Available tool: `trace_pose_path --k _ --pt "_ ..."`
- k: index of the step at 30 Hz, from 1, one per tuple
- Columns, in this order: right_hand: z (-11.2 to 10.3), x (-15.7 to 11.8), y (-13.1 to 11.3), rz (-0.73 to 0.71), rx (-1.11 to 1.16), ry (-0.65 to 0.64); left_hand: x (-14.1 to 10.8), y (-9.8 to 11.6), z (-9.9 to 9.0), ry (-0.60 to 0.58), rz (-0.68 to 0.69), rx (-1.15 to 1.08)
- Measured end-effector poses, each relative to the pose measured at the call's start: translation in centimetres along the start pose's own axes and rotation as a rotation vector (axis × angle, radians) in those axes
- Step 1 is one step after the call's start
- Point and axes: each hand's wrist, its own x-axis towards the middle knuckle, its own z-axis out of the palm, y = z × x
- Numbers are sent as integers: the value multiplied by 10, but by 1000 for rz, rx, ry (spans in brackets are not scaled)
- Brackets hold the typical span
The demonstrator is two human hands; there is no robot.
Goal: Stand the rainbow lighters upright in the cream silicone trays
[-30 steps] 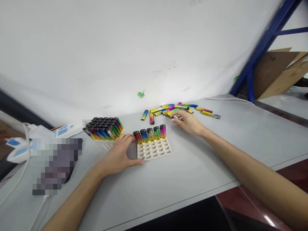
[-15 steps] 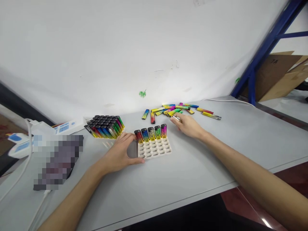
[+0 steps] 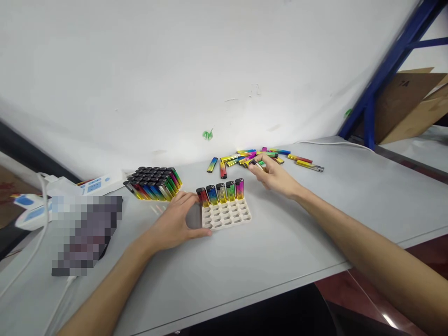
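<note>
A white tray [image 3: 227,219] with rows of slots stands on the grey table, and a row of black-topped lighters [image 3: 221,193] is upright along its far side. My left hand [image 3: 177,217] spans the tray's left end, thumb at the near corner and fingers by the red lighter at the far corner, so it grips the tray. Between thumb and fingers of my right hand [image 3: 275,176] is a lighter [image 3: 258,164] with a black top; its body is mostly hidden. That hand is just above the table, in front of a loose pile of shiny coloured lighters [image 3: 233,161].
A full block of upright lighters [image 3: 154,182] stands left of the tray. Farther left lie a power strip [image 3: 94,185], white cables and a blurred dark flat object [image 3: 89,235]. A white wall rises behind; a blue frame [image 3: 369,121] and cardboard boxes [image 3: 406,107] are at right.
My right hand has lifted slightly from the pile with a lighter, whose black top now shows. My left hand keeps its place at the tray. The view has shifted slightly.
</note>
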Motion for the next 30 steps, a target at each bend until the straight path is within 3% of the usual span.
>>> trace_pose_path --k 5,14,22,30 --pt "1 3 -1 134 137 38 0 1 0 5 -7 -14" --pt "4 6 -3 183 225 80 -1 1 -1 21 10 -10" --pt "6 5 -3 189 213 89 0 3 -2 -6 -7 -2" --pt "5 6 4 91 157 56 2 4 1 19 -5 -15"
